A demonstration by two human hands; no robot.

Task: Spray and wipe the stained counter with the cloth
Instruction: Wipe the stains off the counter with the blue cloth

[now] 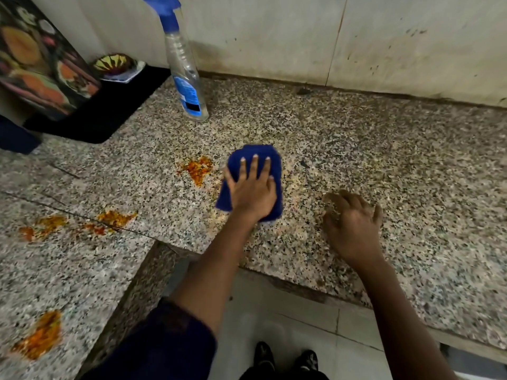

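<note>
1. Here, the left hand (253, 190) lies flat on the folded blue cloth (253, 165), fingers straight and spread, pressing it onto the speckled granite counter (384, 149).
2. The right hand (352, 224) is near the counter's front edge, to the right of the cloth, fingers relaxed and loosely bent, holding nothing; whether it touches the stone I cannot tell.
3. An orange stain (198, 168) sits just left of the cloth, apart from it.
4. More orange stains (116, 218) lie further left, and another orange patch (41, 335) marks the near left section of the counter.
5. The clear spray bottle (185, 69) with its blue trigger head stands upright near the back wall (274, 31), behind the cloth.
6. A black mat (104, 113) lies at the far left, with a small patterned bowl (113, 64) behind it.
</note>
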